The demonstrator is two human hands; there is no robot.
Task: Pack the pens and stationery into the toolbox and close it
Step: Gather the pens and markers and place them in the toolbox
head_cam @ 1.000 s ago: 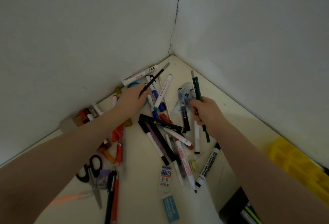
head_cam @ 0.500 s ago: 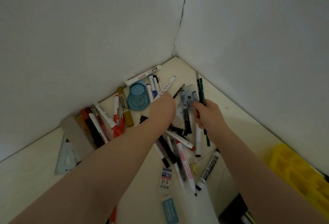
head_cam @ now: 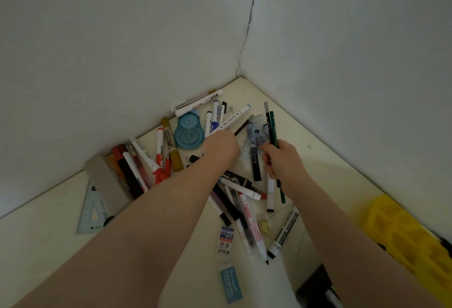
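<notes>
The left hand [head_cam: 221, 145] is carrying its dark pen [head_cam: 242, 126] rightward toward the right hand [head_cam: 283, 161], which is gripping green pencils [head_cam: 274, 129]. Gathering is progressing; the yellow toolbox [head_cam: 401, 232], lower right, is waiting.

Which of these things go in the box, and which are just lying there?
For the job:
green pencils in the right hand
dark pen by the left hand
yellow plastic toolbox

Lying about:
nothing plain; all looks like stationery

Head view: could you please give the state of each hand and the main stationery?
Left hand: holding a dark thin pen.
Right hand: gripping green and black pencils.
Round blue correction-tape dispenser: lying flat.
Whiteboard marker: capped, lying on table.
Yellow plastic toolbox: open.
</notes>
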